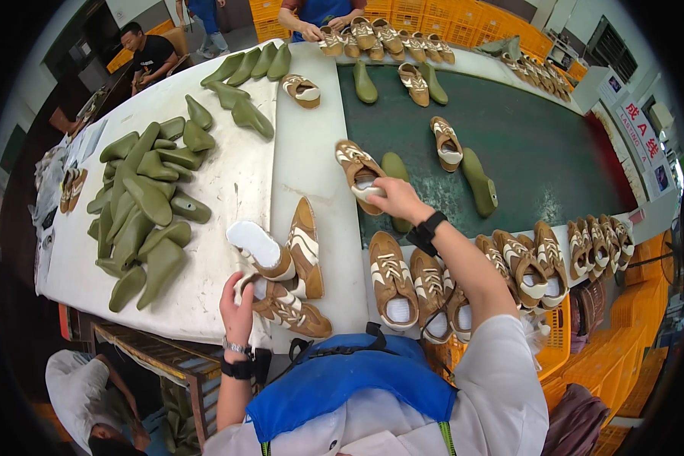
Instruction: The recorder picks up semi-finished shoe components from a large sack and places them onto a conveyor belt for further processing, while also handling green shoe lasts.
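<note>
My right hand (397, 199) grips the heel of a brown and cream sneaker (355, 161) at the left edge of the dark green belt. Beside that sneaker an olive-green shoe last (394, 167) lies on the belt, partly behind my hand. On the white table's near edge, my left hand (237, 310) is closed on the heel of another brown sneaker (292, 310), its toe pointing right. Touching that one are a sneaker with a white insole (258, 247) showing and a sneaker tipped on its side (306, 247).
A heap of olive shoe lasts (148, 199) covers the left of the white table (239, 178). Finished-looking sneakers (393, 277) line the near right edge. More lasts and sneakers sit on the green belt (536, 144). A co-worker's hands (310, 32) handle shoes at the far end.
</note>
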A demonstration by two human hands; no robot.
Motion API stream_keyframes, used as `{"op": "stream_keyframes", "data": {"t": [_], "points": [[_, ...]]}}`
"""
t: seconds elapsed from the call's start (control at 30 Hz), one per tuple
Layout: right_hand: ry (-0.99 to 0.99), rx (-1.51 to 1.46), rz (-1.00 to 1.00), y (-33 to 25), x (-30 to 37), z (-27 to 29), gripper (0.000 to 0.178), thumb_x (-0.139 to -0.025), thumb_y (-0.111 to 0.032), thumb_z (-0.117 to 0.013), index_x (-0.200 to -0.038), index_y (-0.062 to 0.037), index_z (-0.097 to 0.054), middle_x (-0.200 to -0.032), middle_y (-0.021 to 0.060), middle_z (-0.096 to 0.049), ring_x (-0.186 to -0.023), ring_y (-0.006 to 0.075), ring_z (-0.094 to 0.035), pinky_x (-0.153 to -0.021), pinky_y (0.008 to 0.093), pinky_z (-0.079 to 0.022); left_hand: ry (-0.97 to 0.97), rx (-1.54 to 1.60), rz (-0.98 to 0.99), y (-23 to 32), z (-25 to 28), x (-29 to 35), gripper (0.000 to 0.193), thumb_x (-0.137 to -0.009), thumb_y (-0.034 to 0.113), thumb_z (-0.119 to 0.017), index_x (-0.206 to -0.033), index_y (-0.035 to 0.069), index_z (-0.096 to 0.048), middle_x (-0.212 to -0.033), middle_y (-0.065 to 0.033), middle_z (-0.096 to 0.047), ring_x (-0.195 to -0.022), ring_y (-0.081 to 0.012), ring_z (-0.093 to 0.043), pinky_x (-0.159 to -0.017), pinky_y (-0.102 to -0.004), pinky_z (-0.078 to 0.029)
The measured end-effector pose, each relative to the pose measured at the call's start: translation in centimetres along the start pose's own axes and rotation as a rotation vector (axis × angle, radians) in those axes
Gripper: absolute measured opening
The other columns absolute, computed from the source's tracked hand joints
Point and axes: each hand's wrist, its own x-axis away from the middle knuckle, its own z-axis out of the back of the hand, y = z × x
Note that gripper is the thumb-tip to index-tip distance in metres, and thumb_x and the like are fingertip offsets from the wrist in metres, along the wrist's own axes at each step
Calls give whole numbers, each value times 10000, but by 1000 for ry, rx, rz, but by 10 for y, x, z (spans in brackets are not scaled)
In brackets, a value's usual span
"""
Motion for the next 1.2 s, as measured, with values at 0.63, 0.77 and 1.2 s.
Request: {"op": "stream_keyframes", "data": {"t": [0.63, 0.77, 1.2], "points": [[-12, -552, -34, 51, -101, -31, 191, -773, -140, -542, -880, -20, -645, -677, 94, -622, -597, 157, -588, -582, 300, -478, -79, -320, 44, -91, -26, 42, 912, -650, 169, -752, -1358, 35, -193, -1384, -242, -150, -1246, -360, -264, -999, -390, -296], [-190, -258, 7, -7, -60, -15, 226, -778, -160, -562, -938, -20, -636, -757, 99, -640, -658, 165, -606, -608, 297, -485, -2, 158, 252, -99, -27, 44, 901, -699, 77, -706, -1380, 67, -117, -1367, -154, -223, -1083, -254, -438, -870, -336, -422], [-502, 87, -10, -89, 63, -122, 557, -750, -416, -620, -1085, 24, -552, -1015, 209, -606, -953, 320, -579, -842, 356, -447, 72, 355, 419, -81, -22, 45, 748, -781, 70, -611, -1385, 104, -172, -1182, -107, -450, -843, -120, -521, -658, -227, -448]]}}
